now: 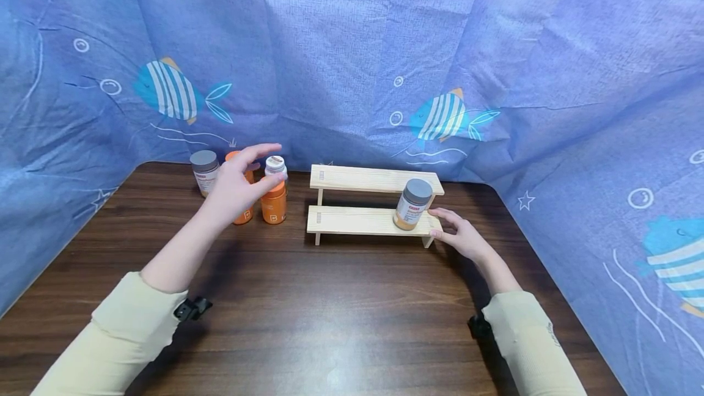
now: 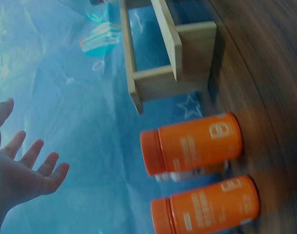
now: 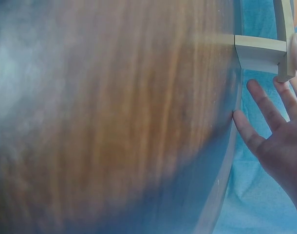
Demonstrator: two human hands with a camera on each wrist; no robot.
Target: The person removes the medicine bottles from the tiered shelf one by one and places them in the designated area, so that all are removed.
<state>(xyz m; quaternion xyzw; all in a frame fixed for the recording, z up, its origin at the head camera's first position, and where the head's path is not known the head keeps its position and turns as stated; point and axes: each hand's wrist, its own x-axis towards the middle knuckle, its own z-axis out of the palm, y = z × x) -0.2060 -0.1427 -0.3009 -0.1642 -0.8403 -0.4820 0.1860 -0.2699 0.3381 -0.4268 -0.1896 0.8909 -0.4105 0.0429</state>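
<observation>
My left hand (image 1: 233, 187) hovers over the group of bottles at the left, thumb and fingers spread apart with nothing between them. Below and beside it stand two orange bottles, the nearer-right orange bottle (image 1: 274, 205) and another orange bottle (image 2: 207, 207) partly hidden by the hand. A white-capped bottle (image 1: 275, 165) is behind them. At the right, my right hand (image 1: 464, 237) holds the end of the lower board of a wooden two-step rack (image 1: 352, 220) between thumb and fingers; its other fingers are spread. A grey-lidded jar (image 1: 412, 205) stands on that board, close to the right hand.
Another grey-lidded jar (image 1: 205, 171) stands at the far left, behind the left hand. The dark wooden table (image 1: 330, 310) stretches in front of the rack. A blue fish-patterned cloth (image 1: 341, 66) hangs behind the table and along its sides.
</observation>
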